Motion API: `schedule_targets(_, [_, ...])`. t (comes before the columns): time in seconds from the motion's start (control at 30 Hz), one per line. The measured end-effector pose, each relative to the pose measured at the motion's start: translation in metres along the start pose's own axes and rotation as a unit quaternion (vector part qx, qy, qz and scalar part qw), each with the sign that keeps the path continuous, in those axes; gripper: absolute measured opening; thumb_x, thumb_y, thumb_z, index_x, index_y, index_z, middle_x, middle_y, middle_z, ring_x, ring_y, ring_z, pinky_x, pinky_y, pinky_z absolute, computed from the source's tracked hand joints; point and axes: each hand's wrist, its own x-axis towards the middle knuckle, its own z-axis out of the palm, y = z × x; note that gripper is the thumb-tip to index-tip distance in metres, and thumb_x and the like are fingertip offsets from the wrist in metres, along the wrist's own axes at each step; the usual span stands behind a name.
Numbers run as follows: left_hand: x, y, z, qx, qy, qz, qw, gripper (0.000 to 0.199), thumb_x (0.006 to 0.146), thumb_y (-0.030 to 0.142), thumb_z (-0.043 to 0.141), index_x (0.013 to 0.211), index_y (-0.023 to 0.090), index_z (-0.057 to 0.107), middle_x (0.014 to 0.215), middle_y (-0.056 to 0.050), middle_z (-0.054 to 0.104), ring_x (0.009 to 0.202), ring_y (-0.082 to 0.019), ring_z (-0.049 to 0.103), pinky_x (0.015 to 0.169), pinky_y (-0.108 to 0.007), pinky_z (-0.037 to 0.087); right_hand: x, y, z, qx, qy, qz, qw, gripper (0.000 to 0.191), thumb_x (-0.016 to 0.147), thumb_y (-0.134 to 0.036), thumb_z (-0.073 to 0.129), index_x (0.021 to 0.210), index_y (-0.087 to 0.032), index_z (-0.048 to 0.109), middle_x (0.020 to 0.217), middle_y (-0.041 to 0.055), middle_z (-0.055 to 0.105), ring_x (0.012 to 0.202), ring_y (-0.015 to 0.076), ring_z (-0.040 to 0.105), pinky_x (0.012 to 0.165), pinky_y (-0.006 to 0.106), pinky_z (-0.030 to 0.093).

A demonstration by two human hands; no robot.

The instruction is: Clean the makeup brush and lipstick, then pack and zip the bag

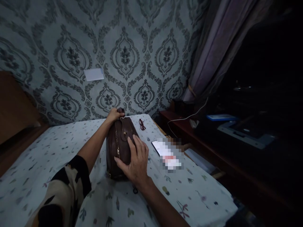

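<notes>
A brown bag [111, 157] with gold zips and a flap with a small metal clasp stands on the bed or table cover [151, 201], which is white with a small plant print. At the bag's far end, my left hand [115, 115] is closed round its dark handle. My right hand [137, 156] lies on the top and right side of the bag, fingers spread, its thumb near the zip. To the right of the bag are dark red glasses [142, 124] and a phone [163, 154] with a lit, partly pixelated screen.
Behind is a patterned wall [125, 56] with a white switch plate or paper [94, 74]. A brown panel [16, 107] stands at the left. On the right, a dark red shelf [184, 129] holds a white cable [187, 117] and a blue object [220, 117] beneath a curtain [213, 44].
</notes>
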Motion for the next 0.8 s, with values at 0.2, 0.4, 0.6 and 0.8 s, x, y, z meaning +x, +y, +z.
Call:
schedule_targets(0.2, [-0.015, 0.005, -0.001, -0.056, -0.001, 0.035, 0.998, 0.026, 0.060, 0.040, 0.073, 0.060, 0.017, 0.060, 0.060, 0.001, 0.059, 0.064, -0.015, 0.052, 0.065, -0.027, 0.039, 0.001, 0.000, -0.003, -0.019, -0.008, -0.006, 1.000, 0.077, 0.086, -0.053, 0.066, 0.149, -0.019, 0.038, 0.145, 0.0208, 0.051, 0.132, 0.0376, 0.048, 0.109, 0.057, 0.037])
schedule_targets(0.4, [-0.024, 0.012, -0.008, -0.074, -0.038, 0.049, 0.995, 0.033, 0.058, 0.047, 0.075, 0.063, 0.017, 0.064, 0.060, 0.001, 0.059, 0.065, -0.015, 0.053, 0.066, -0.027, 0.040, 0.002, -0.002, -0.005, -0.037, -0.005, -0.018, 0.999, 0.072, 0.089, -0.052, 0.063, 0.146, -0.013, 0.042, 0.149, 0.0229, 0.047, 0.139, 0.0358, 0.044, 0.112, 0.055, 0.037])
schedule_targets(0.6, [-0.021, 0.006, -0.035, -0.039, -0.073, 0.029, 0.996, 0.031, 0.052, 0.041, 0.078, 0.068, 0.016, 0.067, 0.066, 0.000, 0.064, 0.067, -0.015, 0.055, 0.066, -0.026, 0.040, 0.002, -0.002, -0.003, -0.036, 0.003, -0.012, 0.999, 0.071, 0.091, -0.054, 0.060, 0.146, -0.013, 0.043, 0.149, 0.0229, 0.049, 0.138, 0.0363, 0.045, 0.111, 0.056, 0.038])
schedule_targets(0.8, [-0.029, -0.011, -0.055, 0.011, -0.038, 0.006, 0.999, 0.025, 0.059, 0.037, 0.075, 0.057, 0.017, 0.060, 0.049, 0.004, 0.048, 0.057, -0.013, 0.046, 0.056, -0.025, 0.032, 0.001, 0.000, -0.002, -0.038, 0.010, -0.020, 0.999, 0.070, 0.091, -0.053, 0.061, 0.144, -0.012, 0.045, 0.148, 0.0230, 0.050, 0.137, 0.0359, 0.045, 0.111, 0.055, 0.038])
